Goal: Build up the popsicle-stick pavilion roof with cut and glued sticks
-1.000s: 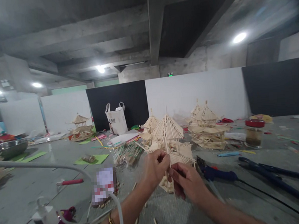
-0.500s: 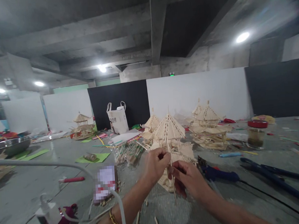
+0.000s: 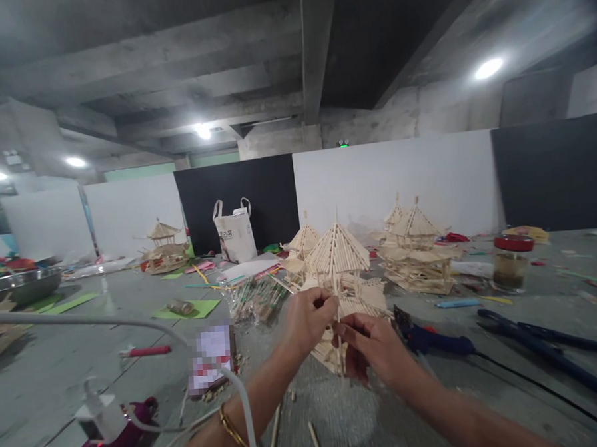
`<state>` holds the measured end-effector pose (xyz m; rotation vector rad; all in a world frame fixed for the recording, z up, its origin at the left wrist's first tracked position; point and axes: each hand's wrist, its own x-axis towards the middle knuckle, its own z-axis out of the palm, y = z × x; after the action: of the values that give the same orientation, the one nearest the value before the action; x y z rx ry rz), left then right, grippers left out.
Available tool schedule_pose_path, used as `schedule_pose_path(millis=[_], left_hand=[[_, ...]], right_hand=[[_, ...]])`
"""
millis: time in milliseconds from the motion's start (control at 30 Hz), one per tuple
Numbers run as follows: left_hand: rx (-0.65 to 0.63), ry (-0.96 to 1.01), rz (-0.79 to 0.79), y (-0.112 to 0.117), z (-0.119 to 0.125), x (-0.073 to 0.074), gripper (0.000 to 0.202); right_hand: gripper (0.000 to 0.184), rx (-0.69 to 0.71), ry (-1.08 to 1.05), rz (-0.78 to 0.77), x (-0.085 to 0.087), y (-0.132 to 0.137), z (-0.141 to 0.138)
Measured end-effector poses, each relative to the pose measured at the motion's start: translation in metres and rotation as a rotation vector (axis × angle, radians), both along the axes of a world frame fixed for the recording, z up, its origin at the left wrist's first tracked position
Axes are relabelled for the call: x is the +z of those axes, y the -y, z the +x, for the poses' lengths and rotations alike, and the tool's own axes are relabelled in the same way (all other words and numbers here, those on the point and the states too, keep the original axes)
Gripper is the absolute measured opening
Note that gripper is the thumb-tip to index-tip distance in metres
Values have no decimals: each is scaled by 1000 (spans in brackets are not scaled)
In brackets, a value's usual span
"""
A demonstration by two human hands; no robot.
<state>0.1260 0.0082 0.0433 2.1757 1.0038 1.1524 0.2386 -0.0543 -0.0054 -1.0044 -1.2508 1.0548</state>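
Observation:
A thin wooden stick stands roughly upright between my fingertips. My left hand pinches it higher up, while my right hand grips it just below with thumb and fingers. Right behind both hands is a model pavilion of pale wooden sticks, with a pointed, ribbed roof and a wider lower tier. My hands hide part of its lower tier and base. Whether the stick touches the model, I cannot tell. Two loose stick pieces lie on the grey table in front.
A blue glue gun with a cord and a dark blue long-handled tool lie to the right. More stick pavilions stand behind. Left are bagged sticks, a phone-like object, a white cable and a plugged-in charger.
The stick in my fingers has gone from slightly slanted to nearly upright, its lower end shifting a little left. Both hands stay close together at the model; the view has shifted slightly.

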Motion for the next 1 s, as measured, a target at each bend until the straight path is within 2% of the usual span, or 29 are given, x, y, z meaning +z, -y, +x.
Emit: schedule_pose_path(millis=[267, 500, 633, 867, 933, 1000], left_hand=[[6, -12, 20, -4, -2, -2, 22], [33, -30, 35, -4, -3, -2, 23], [37, -32, 34, -2, -3, 0, 23], [40, -21, 33, 0, -3, 2, 23], [41, -17, 32, 0, -3, 3, 22], [42, -17, 30, 0, -3, 3, 22]], right_hand=[[52, 12, -20, -10, 7, 5, 0], [41, -9, 37, -24, 9, 8, -1], [37, -137, 111, 17, 14, 18, 10], [40, -437, 262, 185, 47, 38, 63], [41, -513, 356, 190, 47, 38, 84], [41, -608, 575, 176, 41, 38, 106]])
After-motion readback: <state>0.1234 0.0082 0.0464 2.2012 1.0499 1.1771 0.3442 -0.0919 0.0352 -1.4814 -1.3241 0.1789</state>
